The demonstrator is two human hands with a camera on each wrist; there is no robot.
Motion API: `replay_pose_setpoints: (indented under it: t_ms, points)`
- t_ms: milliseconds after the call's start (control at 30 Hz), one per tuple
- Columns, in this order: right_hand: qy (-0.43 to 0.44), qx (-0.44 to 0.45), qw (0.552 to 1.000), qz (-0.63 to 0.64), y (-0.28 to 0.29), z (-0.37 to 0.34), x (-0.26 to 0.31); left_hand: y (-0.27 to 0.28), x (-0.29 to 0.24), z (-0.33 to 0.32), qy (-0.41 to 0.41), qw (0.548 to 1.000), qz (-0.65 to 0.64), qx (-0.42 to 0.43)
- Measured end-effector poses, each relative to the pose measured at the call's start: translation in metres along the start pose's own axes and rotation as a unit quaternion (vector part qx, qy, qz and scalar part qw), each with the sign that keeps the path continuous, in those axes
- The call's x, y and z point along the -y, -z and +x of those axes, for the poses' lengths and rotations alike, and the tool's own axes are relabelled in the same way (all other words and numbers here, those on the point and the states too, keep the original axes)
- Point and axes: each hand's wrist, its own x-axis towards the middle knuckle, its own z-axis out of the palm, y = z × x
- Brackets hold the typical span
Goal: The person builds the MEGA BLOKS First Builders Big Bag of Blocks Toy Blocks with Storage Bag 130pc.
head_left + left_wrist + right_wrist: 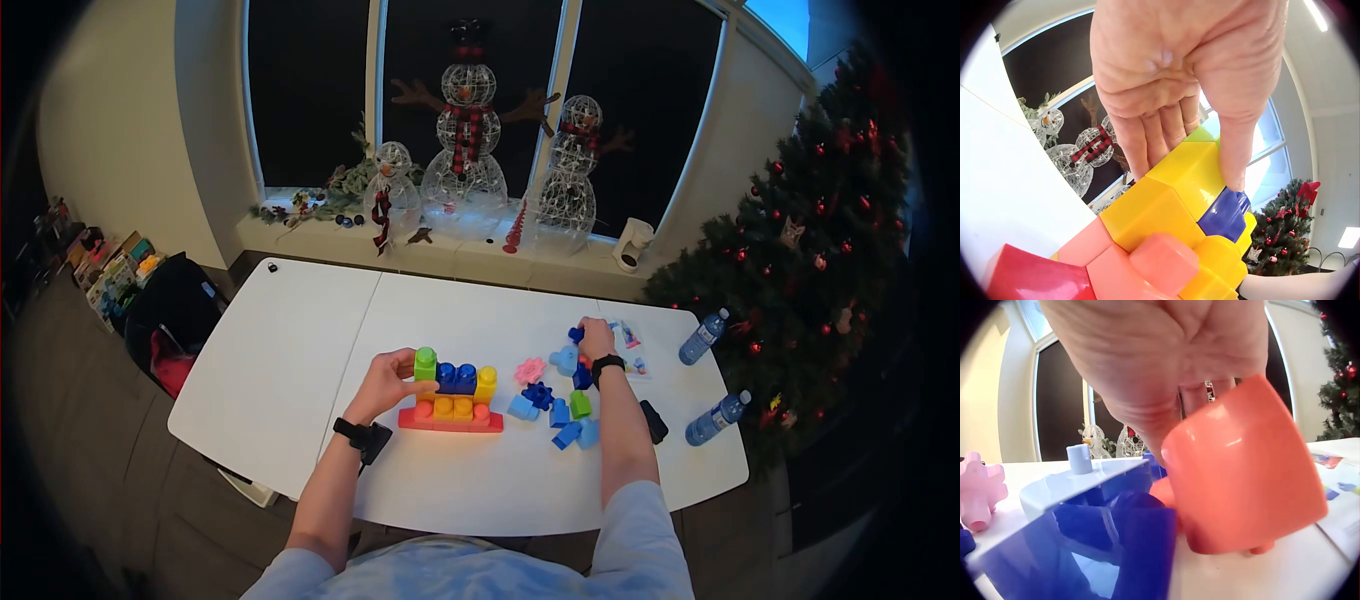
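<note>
My left hand [388, 385] grips the left end of a built row of toy building blocks [452, 411], thumb on the near side and fingers behind. The row has a red base, orange and yellow blocks, dark blue blocks [457, 379] and a green block [425, 362] on top. Over the loose blocks at the right, my right hand [598, 338] reaches down, fingertips beside a dark blue block [576, 335]. A red block [1244, 472] stands in front of its palm in the right wrist view, hiding the fingertips; I cannot tell whether they hold anything.
Loose light blue blocks [522, 407], a green block [580, 404] and a pink gear-shaped piece [530, 370] lie between the hands. Printed sheets [628, 334] are beyond the right hand. Two water bottles [704, 337] and a black object [654, 422] stand at the right.
</note>
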Motion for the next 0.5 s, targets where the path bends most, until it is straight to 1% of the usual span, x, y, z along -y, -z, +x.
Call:
replay_pose_setpoints:
  t_ms: [33,100,133,167,200,233,267,300,333,400,500]
  points:
    - [0.003,-0.029,0.999,0.018,0.010,-0.001,0.008,0.000,0.003,0.001,-0.008,1.000,0.007,0.001]
    - [0.014,-0.084,0.983,0.163,0.029,-0.005,0.036,0.001,0.004,0.001,-0.013,1.000,0.015,0.005]
    - [0.023,-0.082,0.958,0.272,0.049,-0.013,0.062,0.000,0.004,0.001,-0.014,1.000,0.011,0.003]
    - [0.058,-0.072,0.924,0.371,0.054,-0.018,0.081,-0.001,0.003,0.001,-0.015,1.000,0.007,0.001]
    - [0.085,-0.023,0.865,0.494,0.063,-0.029,0.108,-0.001,0.003,0.001,-0.014,1.000,0.006,0.004]
    - [0.109,0.028,0.823,0.557,0.083,-0.051,0.140,-0.001,0.004,0.001,-0.008,1.000,0.001,0.003]
    - [0.141,0.062,0.820,0.551,0.092,-0.066,0.163,-0.001,0.004,0.001,-0.002,1.000,-0.002,0.002]
    - [0.186,0.070,0.825,0.530,0.096,-0.079,0.182,-0.001,0.003,0.001,0.000,1.000,-0.003,0.004]
    - [0.209,0.077,0.839,0.496,0.105,-0.093,0.201,-0.001,0.003,0.001,-0.003,1.000,-0.007,0.003]
    - [0.233,0.093,0.850,0.464,0.102,-0.107,0.220,0.000,0.004,0.000,-0.001,1.000,-0.010,0.004]
    - [0.238,0.101,0.843,0.472,0.096,-0.114,0.230,0.000,0.003,0.001,-0.017,1.000,-0.009,0.007]
